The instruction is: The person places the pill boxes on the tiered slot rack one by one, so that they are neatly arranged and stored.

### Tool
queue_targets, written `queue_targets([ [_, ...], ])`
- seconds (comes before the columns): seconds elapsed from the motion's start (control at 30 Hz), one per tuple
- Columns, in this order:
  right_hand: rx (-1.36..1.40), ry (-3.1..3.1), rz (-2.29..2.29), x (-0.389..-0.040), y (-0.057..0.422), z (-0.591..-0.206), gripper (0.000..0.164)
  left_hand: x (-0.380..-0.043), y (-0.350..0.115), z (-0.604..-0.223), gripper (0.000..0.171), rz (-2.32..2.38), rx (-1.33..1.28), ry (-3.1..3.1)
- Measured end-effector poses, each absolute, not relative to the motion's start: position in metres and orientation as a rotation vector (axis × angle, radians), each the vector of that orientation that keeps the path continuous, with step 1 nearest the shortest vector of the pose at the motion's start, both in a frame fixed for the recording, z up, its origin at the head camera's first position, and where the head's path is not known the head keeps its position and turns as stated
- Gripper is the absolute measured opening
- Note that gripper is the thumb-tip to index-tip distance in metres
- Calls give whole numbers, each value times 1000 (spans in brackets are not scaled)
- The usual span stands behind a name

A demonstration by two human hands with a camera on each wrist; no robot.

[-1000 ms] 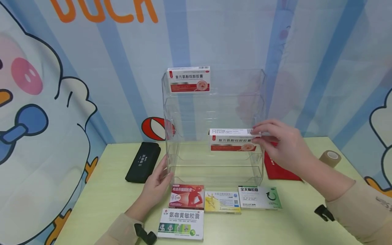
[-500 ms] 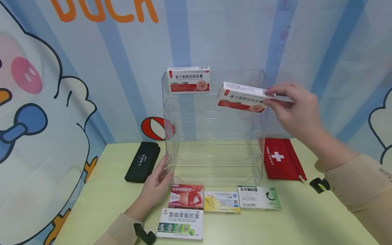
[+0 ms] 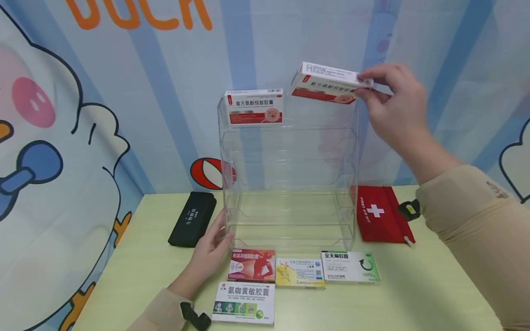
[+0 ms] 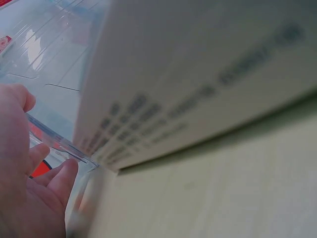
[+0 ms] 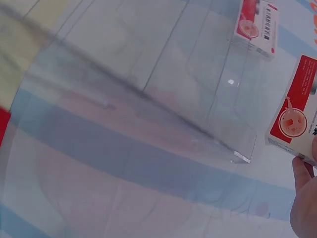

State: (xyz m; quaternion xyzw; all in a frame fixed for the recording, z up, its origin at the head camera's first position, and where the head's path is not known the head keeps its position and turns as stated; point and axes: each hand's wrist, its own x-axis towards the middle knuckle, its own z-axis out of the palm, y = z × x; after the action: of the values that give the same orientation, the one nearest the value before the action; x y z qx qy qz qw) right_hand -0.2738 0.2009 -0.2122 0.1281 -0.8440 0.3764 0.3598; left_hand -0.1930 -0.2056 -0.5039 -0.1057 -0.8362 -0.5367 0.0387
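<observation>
My right hand [image 3: 395,103] pinches the right end of a white-and-red medicine box [image 3: 329,85], held slightly tilted above the top tier of a clear plastic display rack [image 3: 290,233]. In the right wrist view, the held medicine box [image 5: 296,106] is partly cut off by the frame's edge. A matching medicine box [image 3: 254,108] stands upright in the left of the top tier. My left hand [image 3: 212,248] holds the rack's lower left side. In the left wrist view, the left thumb and fingers [image 4: 63,181] lie on either side of the rack's edge.
Before the rack lie a red medicine box [image 3: 251,265], a yellow one [image 3: 300,273], a green-and-white one [image 3: 350,267] and a larger white one [image 3: 244,303]. A black pouch [image 3: 192,219] lies left; a red first aid pouch [image 3: 383,215] lies right. A printed curtain [image 3: 174,92] hangs behind.
My right hand has lifted the medicine box from in front of the rack's middle to above its top tier, tilting it. The left hand has stayed at the rack's side.
</observation>
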Motion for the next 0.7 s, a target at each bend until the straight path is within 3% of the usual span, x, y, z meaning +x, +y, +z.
queue_targets([
  [0.7, 182, -2255, 984, -309, 186, -229, 31, -194, -207, -504, 75, -1667, -332, -2554],
])
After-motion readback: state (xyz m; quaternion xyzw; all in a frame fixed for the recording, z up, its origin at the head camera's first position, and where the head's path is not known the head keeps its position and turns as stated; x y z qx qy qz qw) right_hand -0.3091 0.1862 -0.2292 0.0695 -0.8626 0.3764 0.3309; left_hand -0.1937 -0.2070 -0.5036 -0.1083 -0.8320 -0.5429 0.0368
